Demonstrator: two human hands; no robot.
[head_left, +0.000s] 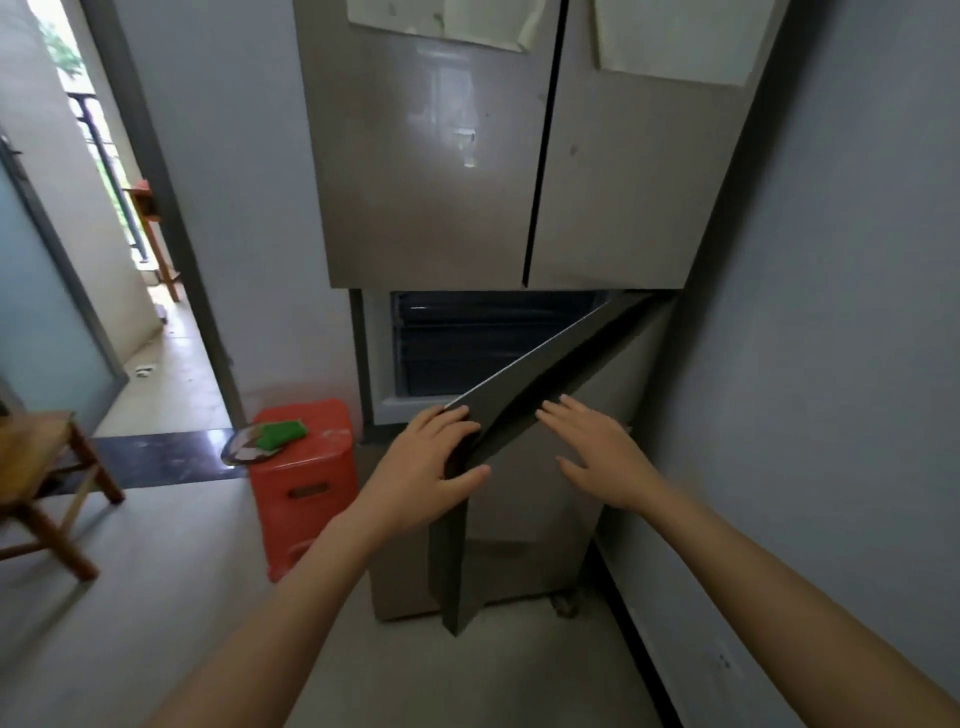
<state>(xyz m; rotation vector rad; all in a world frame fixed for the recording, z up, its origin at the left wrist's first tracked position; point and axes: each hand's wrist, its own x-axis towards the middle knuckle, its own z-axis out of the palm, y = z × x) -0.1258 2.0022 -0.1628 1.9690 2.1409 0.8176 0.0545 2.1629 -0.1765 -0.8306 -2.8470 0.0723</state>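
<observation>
Lower fridge door (524, 540) is seen swung ajar, its top corner gripped by the left hand (426, 467), fingers curled over the edge. The right hand (597, 457) is held flat and spread just right of it; contact cannot be told. Two upper doors (431, 171), with two paper sheets (675, 41) cut off at the top, are seen above the hands. One red stool (304, 483) and one wooden chair (41, 467) are found left of the left hand on grey floor (156, 597). The dark compartment (493, 343) cannot be made out inside.

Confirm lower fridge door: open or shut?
Open, partway. The lower door stands swung out, left hand gripping its edge; dark compartment shows behind.
</observation>
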